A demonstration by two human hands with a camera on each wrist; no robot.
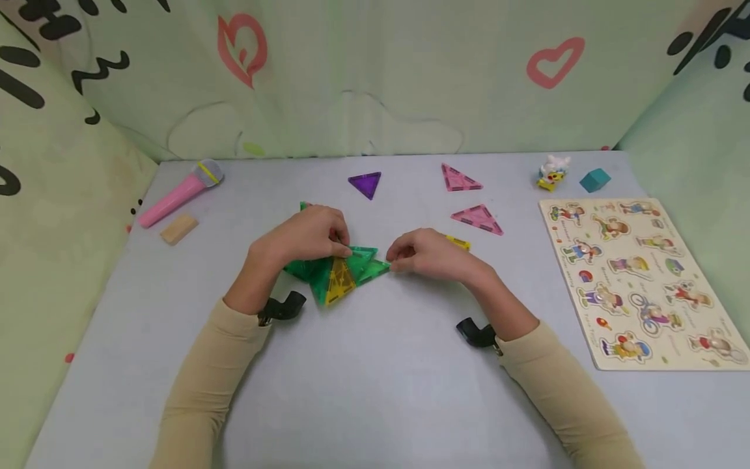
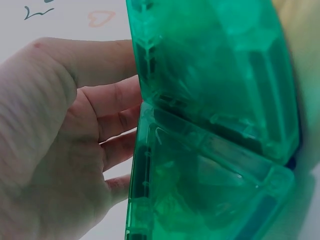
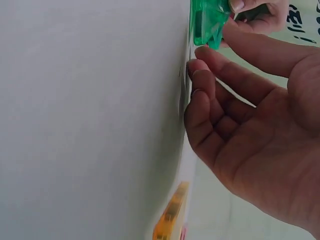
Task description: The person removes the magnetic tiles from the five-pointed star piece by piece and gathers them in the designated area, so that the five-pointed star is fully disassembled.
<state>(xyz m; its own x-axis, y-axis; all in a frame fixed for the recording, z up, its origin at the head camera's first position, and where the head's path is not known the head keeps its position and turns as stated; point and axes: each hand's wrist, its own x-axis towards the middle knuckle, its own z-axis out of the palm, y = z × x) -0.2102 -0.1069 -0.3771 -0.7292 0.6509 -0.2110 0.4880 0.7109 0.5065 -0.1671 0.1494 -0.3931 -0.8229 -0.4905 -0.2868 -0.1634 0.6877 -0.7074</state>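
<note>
A cluster of translucent green triangle tiles (image 1: 319,267) with one yellow triangle tile (image 1: 340,280) lies flat at the middle of the grey table (image 1: 363,378). My left hand (image 1: 310,236) rests over the cluster's top and pinches a green tile near its upper point. The left wrist view is filled by green tiles (image 2: 210,125) right beside the left hand's curled fingers (image 2: 117,125). My right hand (image 1: 424,254) touches the tip of the rightmost green tile (image 1: 375,268) with thumb and forefinger; in the right wrist view that green tile corner (image 3: 207,22) sits at the fingertips (image 3: 200,67).
Loose on the table are a purple triangle (image 1: 365,184), two pink triangles (image 1: 459,178) (image 1: 477,218) and a yellow piece (image 1: 458,242) behind my right hand. A pink toy microphone (image 1: 178,193) and wooden block (image 1: 178,229) lie left. A picture puzzle board (image 1: 641,280), small figure (image 1: 552,170) and teal block (image 1: 594,180) lie right.
</note>
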